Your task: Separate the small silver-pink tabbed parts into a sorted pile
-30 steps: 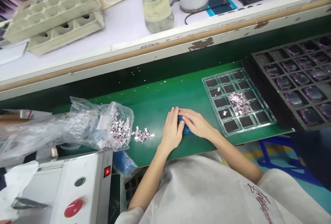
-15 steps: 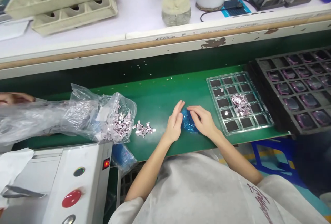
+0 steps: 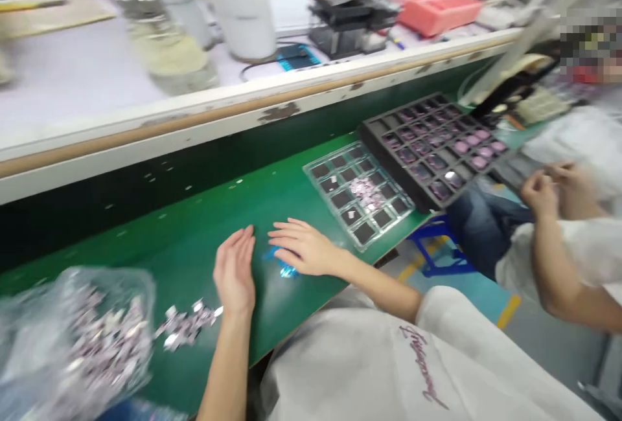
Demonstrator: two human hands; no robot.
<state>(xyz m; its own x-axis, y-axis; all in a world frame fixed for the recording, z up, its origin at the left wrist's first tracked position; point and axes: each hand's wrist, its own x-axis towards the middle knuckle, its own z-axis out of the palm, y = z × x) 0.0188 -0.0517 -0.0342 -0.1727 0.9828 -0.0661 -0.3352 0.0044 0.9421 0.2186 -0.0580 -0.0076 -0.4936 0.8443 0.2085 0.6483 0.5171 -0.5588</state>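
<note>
My left hand (image 3: 234, 273) rests on its edge on the green tabletop (image 3: 194, 233), fingers stretched out, holding nothing. To the right, my right hand (image 3: 305, 246) has its fingers extended over a small heap of shiny blue film pieces (image 3: 287, 270). The palm and fingers partly hide the heap. On the left of my left hand lies a loose pile of small pinkish-silver metal pieces (image 3: 187, 325). Beyond it, a clear plastic bag (image 3: 148, 285) spills over with more of these pieces.
Right of my hands lies a clear compartment tray (image 3: 330, 197) with similar pieces in it. A black foam tray (image 3: 389, 171) holding several purple-edged parts adjoins it. A white shelf edge (image 3: 218, 107) runs behind. A co-worker's hands (image 3: 547, 191) are at far right.
The view has swung to the right, bringing a co-worker into sight. My hands have moved apart, and the right one has flattened over the blue pieces.
</note>
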